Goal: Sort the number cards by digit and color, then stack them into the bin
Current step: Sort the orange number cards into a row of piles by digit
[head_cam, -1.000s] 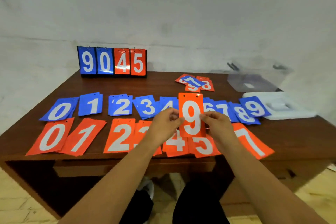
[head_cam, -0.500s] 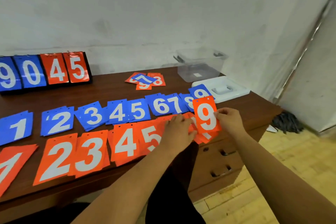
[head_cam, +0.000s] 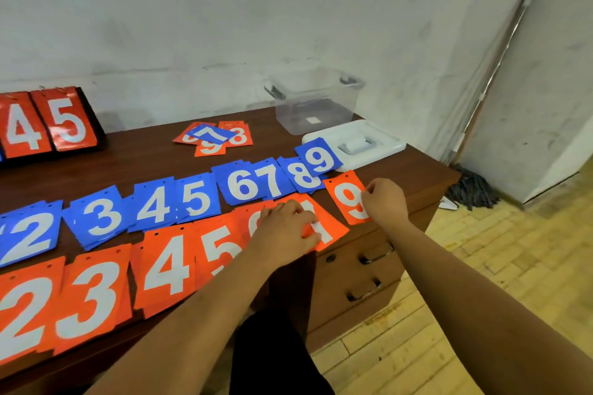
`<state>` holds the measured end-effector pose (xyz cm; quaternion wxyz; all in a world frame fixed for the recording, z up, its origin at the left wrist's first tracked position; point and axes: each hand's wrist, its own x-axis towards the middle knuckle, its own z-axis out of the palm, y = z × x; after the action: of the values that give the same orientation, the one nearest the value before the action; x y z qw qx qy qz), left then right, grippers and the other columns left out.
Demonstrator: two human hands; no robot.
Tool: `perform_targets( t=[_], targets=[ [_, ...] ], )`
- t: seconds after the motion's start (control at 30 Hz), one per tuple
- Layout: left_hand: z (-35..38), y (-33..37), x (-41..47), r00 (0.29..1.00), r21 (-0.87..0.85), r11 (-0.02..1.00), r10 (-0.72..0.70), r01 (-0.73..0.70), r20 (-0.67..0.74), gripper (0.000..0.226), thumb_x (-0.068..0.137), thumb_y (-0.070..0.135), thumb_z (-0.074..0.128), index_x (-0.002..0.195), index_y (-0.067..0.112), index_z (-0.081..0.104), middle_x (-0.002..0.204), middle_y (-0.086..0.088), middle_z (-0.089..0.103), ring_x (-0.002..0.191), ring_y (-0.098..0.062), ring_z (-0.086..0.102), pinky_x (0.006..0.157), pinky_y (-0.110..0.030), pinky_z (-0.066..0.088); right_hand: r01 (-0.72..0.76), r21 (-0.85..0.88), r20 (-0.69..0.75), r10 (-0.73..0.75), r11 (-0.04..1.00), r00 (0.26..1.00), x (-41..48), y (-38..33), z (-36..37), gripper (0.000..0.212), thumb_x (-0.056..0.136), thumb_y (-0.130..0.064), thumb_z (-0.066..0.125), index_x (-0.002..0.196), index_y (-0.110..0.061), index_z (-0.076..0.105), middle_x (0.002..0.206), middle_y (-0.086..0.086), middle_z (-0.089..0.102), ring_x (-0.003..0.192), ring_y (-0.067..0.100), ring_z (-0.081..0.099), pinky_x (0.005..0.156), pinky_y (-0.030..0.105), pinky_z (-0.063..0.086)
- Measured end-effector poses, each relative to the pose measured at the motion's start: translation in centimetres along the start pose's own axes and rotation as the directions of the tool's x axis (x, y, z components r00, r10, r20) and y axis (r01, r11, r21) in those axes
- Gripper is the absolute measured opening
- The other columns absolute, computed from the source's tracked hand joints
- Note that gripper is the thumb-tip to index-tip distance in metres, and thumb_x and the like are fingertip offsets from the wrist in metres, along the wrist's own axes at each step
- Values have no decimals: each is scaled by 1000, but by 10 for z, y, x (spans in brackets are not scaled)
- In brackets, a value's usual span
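Right hand [head_cam: 383, 202] is pinching the orange 9 card [head_cam: 346, 199] at the row's right end, under the blue 9 [head_cam: 317, 159]. Left hand [head_cam: 284, 231] is lying flat, pinning neighbouring orange cards [head_cam: 325, 229]. Probably worth laying it clear of the desk [head_cam: 417, 176] edge.

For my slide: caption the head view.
Right hand holds the orange 9 at the row's end while left hand rests on orange cards.

Two rows of cards cross the table [head_cam: 144, 157] from lower left to centre right, the far row [head_cam: 199, 199] behind the near row [head_cam: 96, 295], whose end card [head_cam: 345, 199] lies rightmost. A loose pile [head_cam: 213, 138] lies behind both. Right of it stands the bin [head_cam: 316, 102], the lid [head_cam: 378, 146] before it.
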<state>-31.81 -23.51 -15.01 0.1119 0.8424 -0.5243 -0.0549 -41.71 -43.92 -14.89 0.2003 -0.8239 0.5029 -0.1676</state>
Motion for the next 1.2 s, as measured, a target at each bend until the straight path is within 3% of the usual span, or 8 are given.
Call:
perform_targets(
  t=[0.13,0.27,0.43,0.67,0.77,0.93,1.1,1.2],
  targets=[
    [0,1,4,1000,4,1000,-5,5,11,47,92,54,52,136,39,49,146,5,38,138,-17,32,113,-44,24,199,-47,-159,-205,979,966,-3,4,5,35,93,-32,61,125,-20,62,131,4,55,119,21,52,99,37,49],
    [-1,-1,8,1000,-11,1000,-15,15,16,48,89,54,56,134,41,50,145,6,38,138,-16,32,113,-45,24,452,-129,40,-451,883,892,-11,-3,13,35,94,-45,55,121,-25,64,127,-3,58,117,15,51,101,36,42],
    [-1,0,9,1000,-29,1000,-10,10,-5,48,87,53,57,133,39,50,143,6,40,136,-16,33,113,-43,26,439,-110,2,-442,892,897,-6,1,8,31,94,-42,53,117,-25,65,127,-3,58,118,14,49,102,38,40],
    [-32,-44,20,968,-233,972,-83,27,-236,31,90,41,60,118,28,63,117,5,55,115,-14,46,95,-31,39,550,80,-61,-547,831,835,1,-49,10,29,93,-39,57,109,-17,66,115,0,64,109,16,56,94,37,48],
    [-57,-93,31,933,-215,968,-192,129,-305,23,90,32,63,112,22,65,114,0,60,112,-18,52,92,-34,45,591,129,-63,-589,796,806,11,-86,28,31,92,-37,58,110,-13,66,114,3,64,107,19,58,94,38,47],
    [-86,-178,52,859,-174,917,-398,360,-323,17,87,21,63,103,16,66,106,-6,62,98,-23,59,85,-38,50,659,138,79,-671,739,737,29,-155,60,31,94,-34,58,114,-11,62,117,4,60,107,18,56,96,38,47],
    [-88,-227,94,828,-144,874,-487,465,-278,27,88,20,60,114,14,66,119,-10,66,106,-26,61,88,-36,48,660,98,188,-665,745,722,57,-210,99,29,93,-31,59,112,-9,58,114,7,58,103,22,56,93,41,49],
    [-79,-242,117,871,-85,896,-444,436,-212,43,93,28,58,135,19,56,136,-7,58,120,-24,55,98,-36,45,651,37,236,-640,758,731,83,-232,122,27,92,-29,58,110,-8,57,112,8,56,101,23,56,90,40,49]
  ],
)
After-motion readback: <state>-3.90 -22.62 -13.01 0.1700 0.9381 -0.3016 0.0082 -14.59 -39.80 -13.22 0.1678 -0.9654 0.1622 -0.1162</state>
